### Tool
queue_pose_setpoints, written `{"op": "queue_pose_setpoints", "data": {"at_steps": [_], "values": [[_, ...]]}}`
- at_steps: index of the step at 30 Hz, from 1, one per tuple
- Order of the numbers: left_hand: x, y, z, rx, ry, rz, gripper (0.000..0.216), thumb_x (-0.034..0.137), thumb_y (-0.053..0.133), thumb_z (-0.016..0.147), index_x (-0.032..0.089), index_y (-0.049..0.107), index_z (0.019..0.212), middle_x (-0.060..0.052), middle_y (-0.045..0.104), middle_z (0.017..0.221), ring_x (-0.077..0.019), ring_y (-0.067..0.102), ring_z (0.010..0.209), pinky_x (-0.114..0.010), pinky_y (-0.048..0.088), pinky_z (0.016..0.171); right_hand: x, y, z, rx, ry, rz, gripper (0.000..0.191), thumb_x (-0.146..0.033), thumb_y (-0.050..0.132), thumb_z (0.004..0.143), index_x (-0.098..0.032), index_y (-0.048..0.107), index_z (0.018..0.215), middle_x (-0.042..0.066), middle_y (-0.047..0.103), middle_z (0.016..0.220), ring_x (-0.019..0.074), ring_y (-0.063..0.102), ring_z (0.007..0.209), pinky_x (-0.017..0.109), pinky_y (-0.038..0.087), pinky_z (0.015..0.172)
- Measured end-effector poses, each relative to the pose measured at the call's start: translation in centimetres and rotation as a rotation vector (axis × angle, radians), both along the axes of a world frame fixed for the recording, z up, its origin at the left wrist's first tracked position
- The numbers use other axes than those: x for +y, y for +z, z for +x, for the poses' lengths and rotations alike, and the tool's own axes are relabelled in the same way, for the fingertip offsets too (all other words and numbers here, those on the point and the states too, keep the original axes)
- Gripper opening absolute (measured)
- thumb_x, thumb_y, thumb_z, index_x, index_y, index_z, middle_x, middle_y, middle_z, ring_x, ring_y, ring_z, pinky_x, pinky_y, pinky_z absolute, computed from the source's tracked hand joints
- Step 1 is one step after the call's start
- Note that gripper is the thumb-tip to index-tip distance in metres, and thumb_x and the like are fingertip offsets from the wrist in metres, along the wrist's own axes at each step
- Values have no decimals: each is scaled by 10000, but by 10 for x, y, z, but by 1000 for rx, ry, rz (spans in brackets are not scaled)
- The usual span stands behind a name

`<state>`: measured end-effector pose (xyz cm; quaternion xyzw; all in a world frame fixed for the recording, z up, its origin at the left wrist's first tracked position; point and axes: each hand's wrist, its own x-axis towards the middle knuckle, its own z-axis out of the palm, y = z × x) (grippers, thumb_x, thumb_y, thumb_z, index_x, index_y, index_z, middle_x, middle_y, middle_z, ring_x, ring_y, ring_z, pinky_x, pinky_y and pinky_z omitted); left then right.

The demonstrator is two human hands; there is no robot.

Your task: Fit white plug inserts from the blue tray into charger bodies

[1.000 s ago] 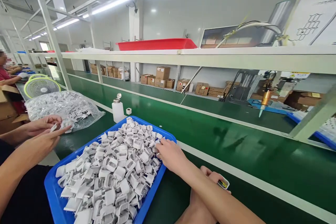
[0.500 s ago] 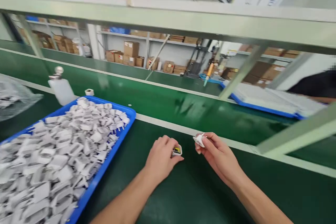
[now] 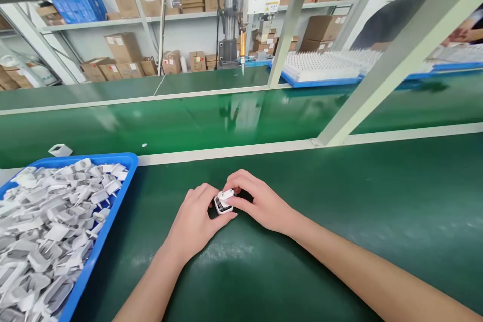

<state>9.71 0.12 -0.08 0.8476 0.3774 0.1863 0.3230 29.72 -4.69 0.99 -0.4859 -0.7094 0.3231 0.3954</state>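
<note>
Between finger and thumb, my left hand (image 3: 198, 221) grips a small white charger housing (image 3: 223, 208) with its open end up; dark parts show inside. My right hand (image 3: 258, 200) pinches a white plug cover (image 3: 227, 195) with two metal pins pointing up. The cover sits tilted over the housing's opening, and the two pieces touch or nearly touch. To the left stands a blue tray (image 3: 107, 234) heaped with many white plug covers (image 3: 56, 231). My fingertips hide part of both held pieces.
Beyond the white edge strip runs a shiny green conveyor (image 3: 181, 126), with a lone white housing (image 3: 60, 150) near the tray. A slanted pale post (image 3: 377, 80) rises at right. Trays of white pieces (image 3: 320, 66) and a dispensing machine (image 3: 228, 25) stand across. Another person's hand (image 3: 458, 32) shows far right.
My right hand has brought the plug cover left onto the housing's opening; before, the two were apart. The view has swung right and down, so the tray now sits farther left.
</note>
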Motion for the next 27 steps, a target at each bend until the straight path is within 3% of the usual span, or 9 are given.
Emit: {"op": "queue_pose_setpoints", "data": {"at_steps": [5,9,19,27], "values": [[1,-1,-1,4,24,-21,252,386,741,877,209,566,913,27,578,921,-173,478,831,-278,369,736,0,-1,-7,117,-109,-82,161,-377,656,952,-220,676,980,29,580,992,164,529,806,300,459,746],[2,-2,-2,-19,11,-2,266,401,730,884,202,555,887,25,582,902,-172,489,814,-280,366,730,2,0,-12,159,-100,-161,162,-372,664,941,-210,669,954,8,592,899,163,529,791,282,436,697],[2,-4,-2,-72,16,4,260,397,730,890,200,561,882,41,585,911,-158,506,821,-291,363,762,-5,6,-19,-43,-135,-41,69,-273,655,947,-212,664,916,22,596,893,188,534,851,305,428,736],[4,-3,-2,-93,21,-31,258,374,775,853,200,585,867,53,571,871,-142,476,759,-281,344,718,-1,6,-21,-29,-158,-83,59,-240,690,912,-204,654,882,10,600,896,171,525,805,295,409,701]]}}
